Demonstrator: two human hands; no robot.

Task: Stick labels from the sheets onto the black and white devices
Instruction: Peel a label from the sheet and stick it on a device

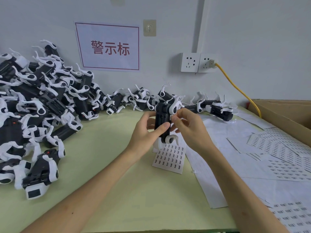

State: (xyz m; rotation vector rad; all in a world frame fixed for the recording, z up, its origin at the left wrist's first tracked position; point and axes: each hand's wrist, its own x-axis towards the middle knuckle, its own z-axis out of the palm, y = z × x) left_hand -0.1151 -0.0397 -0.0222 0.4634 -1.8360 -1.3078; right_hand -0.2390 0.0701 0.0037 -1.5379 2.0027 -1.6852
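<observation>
The left hand [148,132] grips the device [161,122] upright above the sheet [170,159] on the table [117,165], the right hand [188,128] pinching what appears to be a label [171,117] at its upper right edge; recommended: steady the body, align squarely, press flat from one end.

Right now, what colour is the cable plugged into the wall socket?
The cable is yellow; head view.
</observation>
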